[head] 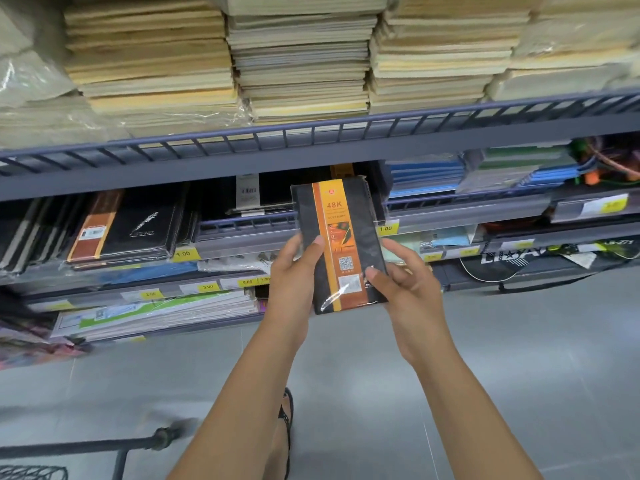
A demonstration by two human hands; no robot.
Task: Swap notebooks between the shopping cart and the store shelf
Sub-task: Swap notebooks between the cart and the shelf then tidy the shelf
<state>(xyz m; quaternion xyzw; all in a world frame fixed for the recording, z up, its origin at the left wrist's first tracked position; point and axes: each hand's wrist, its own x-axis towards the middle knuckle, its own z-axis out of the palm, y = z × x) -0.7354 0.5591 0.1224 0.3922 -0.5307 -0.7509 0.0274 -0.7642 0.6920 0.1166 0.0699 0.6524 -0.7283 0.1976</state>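
Before the shelf (pixel 242 157), at its middle tier: one film-wrapped notebook (pixel 341 244), gripped by your left hand (pixel 294 271) and right hand (pixel 405 282). Risk: glossy wrap may slide under your thumbs and drop.

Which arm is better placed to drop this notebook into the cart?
Left, probably. The cart sits low on that side, and the left grip clasps the notebook high along its edge; the right grip only pinches the lower corner.
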